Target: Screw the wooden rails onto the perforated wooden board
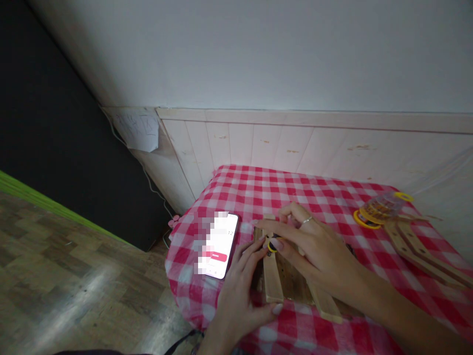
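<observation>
Head view: right hand (321,246) pinches yellow-black piece (272,245), left hand (240,291) grips wooden strip (272,281) near front edge of checkered cloth (190,259).

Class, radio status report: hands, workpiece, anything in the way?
Left hand against pale rectangular wooden bar; right hand touching small yellow-and-black piece at bar. Lit rectangular phone left of bar, not blocking.

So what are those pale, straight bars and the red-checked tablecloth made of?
The pale, straight bars: likely smooth, matte wood, judging by their tan colour and squared edges.
The red-checked tablecloth: perhaps glossy plastic, given its slight sheen, though fabric is possible.
</observation>
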A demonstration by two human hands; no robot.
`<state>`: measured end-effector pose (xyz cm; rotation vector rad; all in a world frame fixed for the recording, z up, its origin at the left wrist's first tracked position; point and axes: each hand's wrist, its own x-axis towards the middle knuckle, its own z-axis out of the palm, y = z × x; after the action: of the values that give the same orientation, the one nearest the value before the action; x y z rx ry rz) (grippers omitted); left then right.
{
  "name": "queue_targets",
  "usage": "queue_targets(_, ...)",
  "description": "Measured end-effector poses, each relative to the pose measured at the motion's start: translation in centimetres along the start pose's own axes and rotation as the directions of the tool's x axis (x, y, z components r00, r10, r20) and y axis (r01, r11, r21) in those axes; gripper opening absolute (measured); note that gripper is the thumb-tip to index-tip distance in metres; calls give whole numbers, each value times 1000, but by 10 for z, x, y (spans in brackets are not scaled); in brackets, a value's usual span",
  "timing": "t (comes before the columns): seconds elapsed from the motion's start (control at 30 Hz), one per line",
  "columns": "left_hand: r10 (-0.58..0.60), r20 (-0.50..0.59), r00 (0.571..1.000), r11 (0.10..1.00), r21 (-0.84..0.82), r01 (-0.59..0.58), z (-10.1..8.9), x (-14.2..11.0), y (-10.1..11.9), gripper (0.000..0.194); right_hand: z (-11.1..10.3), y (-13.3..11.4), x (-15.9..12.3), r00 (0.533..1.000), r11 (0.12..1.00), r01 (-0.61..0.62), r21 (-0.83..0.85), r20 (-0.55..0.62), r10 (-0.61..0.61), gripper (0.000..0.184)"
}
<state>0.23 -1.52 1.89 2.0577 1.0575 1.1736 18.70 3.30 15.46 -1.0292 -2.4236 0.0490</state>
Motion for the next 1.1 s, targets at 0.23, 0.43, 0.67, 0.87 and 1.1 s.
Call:
queue_targets(0.23,-3,7,1000,1000,-13,3,-1,2,2,75,3,4,-1,1000,1000,-18,-20,-8,18,38)
queue_targets(0.43,-9,9,1000,999,-32,9,-2,3,3,74,-5,2,1,999,999,34,-6,27,-34,36)
queue_targets(0.67,-32,17,999,999,-39,33,-1,2,3,76,-4,1,0,999,993,-11,116,42,7,31)
queue_targets(0.87,-54,17,998,998,-37,55,0,-1,1,77,2,-4,1,995,982,-91,165,-11,95,15)
queue_targets(1.1,-18,17,1000,999,-50,19,-2,1,3,76,5,-2,-1,995,986,-54,156,-71,66,23)
